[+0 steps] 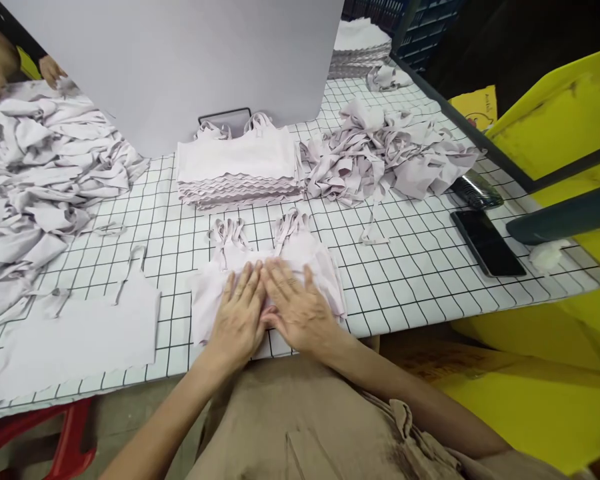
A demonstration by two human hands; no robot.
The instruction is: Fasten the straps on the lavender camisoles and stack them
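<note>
- At the near edge of the table, a small pile of pale lilac stretch-fabric camisole tops (300,257) lies flat, straps pointing away from the person, with both hands pressing down on its middle.
- Left hand (239,313) and right hand (296,308) lie palm-down side by side, fingers extended and close together, thumbs touching; neither is clamped on anything, they only rest on the cloth.
- Judging by this, the step in hand looks like smoothing or squaring up the little pile (the edges at the right fan out slightly); a next move would call for even pressure so the layers do not slide apart.
- Just beyond sits a taller neat stack of folded lilac tops (237,170), and to its right a loose tangled heap of the same garments (385,150).
- Left of the hands, one single top (85,327) lies spread flat; further left is a large jumbled mound of tops (35,180).
- A black smartphone (487,241) lies near the table's right edge, well apart from the hands.
- White cloth with a black grid (420,260) covers the table; a plain grey upright board (180,60) stands behind the stack.
- Another person's hands (50,68) show at far left; yellow plastic crates (555,133) stand to the right.
</note>
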